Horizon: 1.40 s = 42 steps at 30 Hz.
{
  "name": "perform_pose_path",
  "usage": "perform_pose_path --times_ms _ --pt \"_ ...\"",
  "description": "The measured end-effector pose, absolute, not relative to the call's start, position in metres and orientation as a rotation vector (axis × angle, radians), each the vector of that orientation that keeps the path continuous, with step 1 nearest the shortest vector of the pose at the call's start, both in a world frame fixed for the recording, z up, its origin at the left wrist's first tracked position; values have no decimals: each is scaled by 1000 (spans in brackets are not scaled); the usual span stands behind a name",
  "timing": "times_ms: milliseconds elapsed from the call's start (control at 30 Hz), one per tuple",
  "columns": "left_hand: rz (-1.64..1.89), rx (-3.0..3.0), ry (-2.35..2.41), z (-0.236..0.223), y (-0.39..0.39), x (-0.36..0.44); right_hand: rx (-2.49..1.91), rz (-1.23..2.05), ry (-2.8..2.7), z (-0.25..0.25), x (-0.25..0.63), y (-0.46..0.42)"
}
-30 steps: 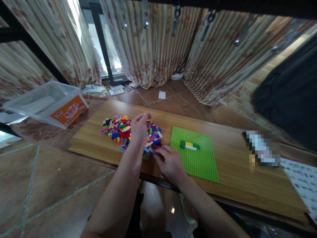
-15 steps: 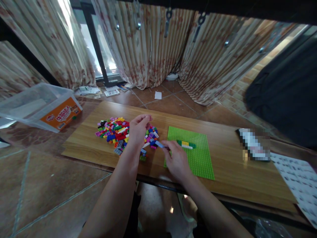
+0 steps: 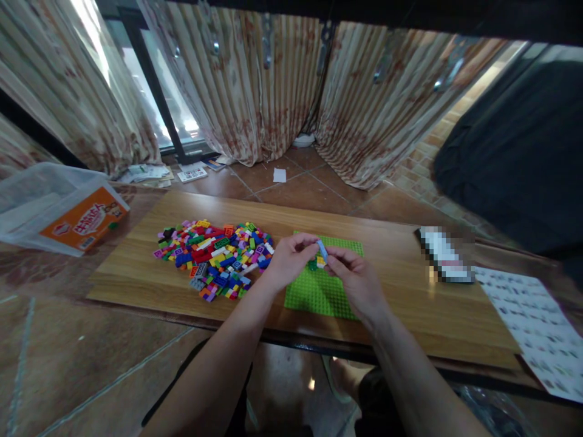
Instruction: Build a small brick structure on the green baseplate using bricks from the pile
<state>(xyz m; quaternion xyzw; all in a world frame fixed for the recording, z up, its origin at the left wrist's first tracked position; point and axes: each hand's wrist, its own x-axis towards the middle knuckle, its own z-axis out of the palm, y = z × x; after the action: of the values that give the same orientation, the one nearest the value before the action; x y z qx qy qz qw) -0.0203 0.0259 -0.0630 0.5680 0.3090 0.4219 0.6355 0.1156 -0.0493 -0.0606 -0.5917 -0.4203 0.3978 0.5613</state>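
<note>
Holding the blue brick (image 3: 322, 250) between pinched fingertips, the left hand (image 3: 294, 258) and the right hand (image 3: 357, 276) are nearly closing, both hovering above the green baseplate (image 3: 319, 298). The brick pile (image 3: 218, 255) is lying on the table (image 3: 392, 303), to the left of the baseplate.

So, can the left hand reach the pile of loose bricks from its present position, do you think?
Probably yes. The left hand is just beside the pile of loose bricks, and nothing seems to stand between. However, its fingers seem busy at the light blue brick.
</note>
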Motion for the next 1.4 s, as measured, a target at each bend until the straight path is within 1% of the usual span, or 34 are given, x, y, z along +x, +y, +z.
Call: perform_pose_path --times_ms 233,400,600,833,1067,1400 --pt "947 1116 728 -61 21 -9 -1392 948 -1069 -60 115 -47" --pt "1025 1043 764 -53 29 -18 -1498 831 -1164 -64 113 -45" --pt "1314 832 932 -38 52 -64 -1592 491 -1540 -67 92 -45" --pt "1515 698 1105 -32 64 -110 -1542 421 -1737 -75 47 -23" --pt "1408 774 1152 -32 59 -115 -1610 373 -1842 -83 9 4" --pt "1189 1101 1159 -37 57 -124 -1653 348 -1881 -86 -1 11"
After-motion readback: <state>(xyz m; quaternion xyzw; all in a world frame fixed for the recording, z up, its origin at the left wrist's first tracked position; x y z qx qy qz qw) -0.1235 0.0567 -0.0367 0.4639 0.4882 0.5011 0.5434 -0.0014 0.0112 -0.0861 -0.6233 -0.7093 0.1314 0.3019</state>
